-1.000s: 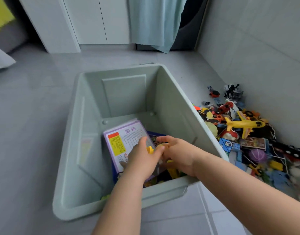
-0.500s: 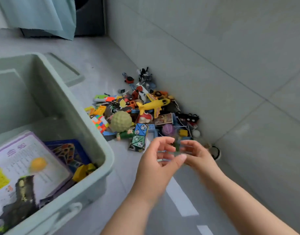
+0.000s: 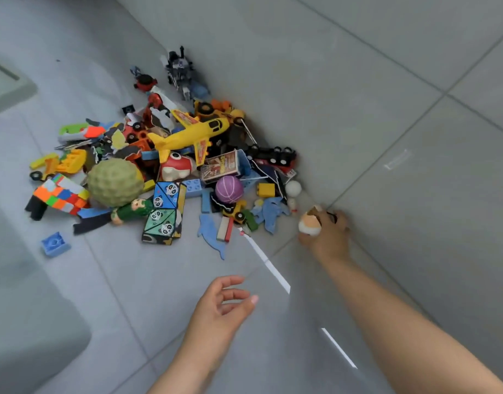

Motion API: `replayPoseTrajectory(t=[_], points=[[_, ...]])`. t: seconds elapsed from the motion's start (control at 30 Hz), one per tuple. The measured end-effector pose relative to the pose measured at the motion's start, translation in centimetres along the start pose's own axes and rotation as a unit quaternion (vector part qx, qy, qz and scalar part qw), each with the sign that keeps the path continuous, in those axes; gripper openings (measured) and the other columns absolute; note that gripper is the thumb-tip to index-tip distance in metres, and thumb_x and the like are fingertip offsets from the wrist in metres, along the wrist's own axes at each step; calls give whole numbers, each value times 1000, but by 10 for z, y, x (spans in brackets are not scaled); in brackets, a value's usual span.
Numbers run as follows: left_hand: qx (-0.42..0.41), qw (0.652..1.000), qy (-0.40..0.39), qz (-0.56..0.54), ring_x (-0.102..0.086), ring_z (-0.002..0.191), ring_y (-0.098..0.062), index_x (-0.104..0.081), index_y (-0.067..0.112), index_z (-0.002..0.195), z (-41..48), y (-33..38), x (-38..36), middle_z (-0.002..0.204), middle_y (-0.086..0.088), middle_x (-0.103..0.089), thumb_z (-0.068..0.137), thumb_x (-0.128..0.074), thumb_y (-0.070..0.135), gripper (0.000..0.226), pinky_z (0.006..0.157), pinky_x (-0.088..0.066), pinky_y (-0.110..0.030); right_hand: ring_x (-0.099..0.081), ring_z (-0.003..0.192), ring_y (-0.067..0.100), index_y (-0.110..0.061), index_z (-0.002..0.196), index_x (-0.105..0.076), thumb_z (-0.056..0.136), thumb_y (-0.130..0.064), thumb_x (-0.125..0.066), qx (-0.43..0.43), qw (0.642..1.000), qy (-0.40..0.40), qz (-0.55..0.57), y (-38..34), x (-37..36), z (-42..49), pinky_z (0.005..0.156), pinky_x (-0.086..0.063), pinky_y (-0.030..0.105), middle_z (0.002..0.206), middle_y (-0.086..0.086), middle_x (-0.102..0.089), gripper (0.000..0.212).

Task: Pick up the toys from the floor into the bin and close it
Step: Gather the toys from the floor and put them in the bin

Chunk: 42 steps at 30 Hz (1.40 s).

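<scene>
Orange-white toy (image 3: 310, 223) gripped by right hand (image 3: 328, 233) (left hand (image 3: 220, 305) relaxed)

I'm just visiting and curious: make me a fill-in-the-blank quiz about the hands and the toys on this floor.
1. The right hand grips a small orange-and-white toy, while the left hand holds ____.
2. The toy airplane on top of the pile is coloured ____.
3. The lone building brick lying apart from the pile is coloured ____.
4. The small ball with a basketball pattern is coloured ____.

Missing words: nothing; yellow; blue; purple.
</scene>
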<state>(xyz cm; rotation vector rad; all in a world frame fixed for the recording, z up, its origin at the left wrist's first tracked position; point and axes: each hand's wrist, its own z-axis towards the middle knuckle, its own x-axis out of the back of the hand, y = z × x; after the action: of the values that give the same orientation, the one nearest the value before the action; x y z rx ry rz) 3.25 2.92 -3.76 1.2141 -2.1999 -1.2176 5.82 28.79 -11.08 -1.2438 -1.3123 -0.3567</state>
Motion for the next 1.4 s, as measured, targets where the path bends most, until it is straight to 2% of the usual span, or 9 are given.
replayPoseTrajectory(t=[0.17, 0.27, 0.37, 0.53, 0.6, 0.73, 0.97, 1.1, 1.4], points=[[2, 1000, -5, -24, -62, 94, -3, -53, 36, 114, 6, 7, -2, 112, 5, -59, 58, -71, 39, 58, 92, -49, -31, -35, 124, 24, -24, 110, -57, 69, -25, -78, 99, 985, 15, 139, -6, -7, -52, 97, -33, 24, 140, 0, -25, 46], [11, 995, -39, -91, -63, 92, 8, -43, 48, 126, 8, 9, 3, 123, 12, -48, 51, -79, 42, 83, 79, -54, -27, -31, 128, 8, -49, 96, -49, 61, -46, -73, 239, 947, -134, 165, -29, -2, -114, 104, -29, 19, 137, -17, -21, 42], [26, 986, -70, -150, -68, 95, -11, -48, 43, 127, 9, 5, 14, 114, 0, -66, 56, -81, 24, 80, 69, -55, -24, -18, 137, 0, -54, 102, -38, 62, -48, -72, 297, 899, -275, 164, -53, 1, -155, 109, -29, 23, 139, -16, -17, 53], [46, 981, -36, -187, -64, 79, -17, -65, 28, 104, 5, -3, 37, 100, -6, -67, 58, -78, 26, 48, 63, -52, -27, -43, 123, -1, -36, 120, -30, 74, -24, -76, 196, 816, -486, 245, -81, 23, -134, 102, -42, 26, 134, -16, -37, 66], [49, 983, -5, -176, -63, 74, -13, -66, 31, 97, 2, -6, 43, 98, 0, -65, 55, -79, 32, 44, 65, -48, -28, -40, 128, 8, -39, 122, -35, 78, -34, -71, 154, 847, -458, 219, -89, 17, -113, 104, -38, 29, 138, -15, -36, 57], [35, 981, 61, -179, -63, 77, -11, -67, 37, 98, -7, -12, 54, 111, 8, -61, 40, -79, 44, 59, 71, -45, -29, -33, 129, 19, -29, 139, -28, 81, -30, -69, 195, 965, -162, 71, -124, -23, -63, 101, -32, 28, 145, 3, -27, 71], [24, 982, 74, -171, -64, 66, 0, -65, 32, 104, -21, -14, 68, 70, 31, -65, 57, -72, 30, 48, 74, -46, -29, -28, 128, 39, -25, 131, -40, 89, -21, -59, 253, 954, -87, -135, -167, -70, -2, 93, -43, 43, 150, 7, -16, 47], [31, 978, 92, -186, -63, 70, -6, -67, 34, 104, -17, -13, 70, 82, 18, -67, 57, -74, 31, 47, 68, -48, -25, -36, 122, 35, -19, 125, -44, 85, -13, -62, 285, 958, -15, -7, -153, -68, -9, 95, -41, 39, 140, 8, -32, 44], [5, 961, 108, -253, -65, 93, -16, -62, 27, 112, -9, -7, 71, 116, -4, -65, 39, -90, 46, 81, 84, -52, -39, -59, 99, 5, -27, 116, -48, 69, -19, -81, 232, 864, -266, 359, -119, -8, -148, 75, -52, 16, 113, -10, -55, 58]])
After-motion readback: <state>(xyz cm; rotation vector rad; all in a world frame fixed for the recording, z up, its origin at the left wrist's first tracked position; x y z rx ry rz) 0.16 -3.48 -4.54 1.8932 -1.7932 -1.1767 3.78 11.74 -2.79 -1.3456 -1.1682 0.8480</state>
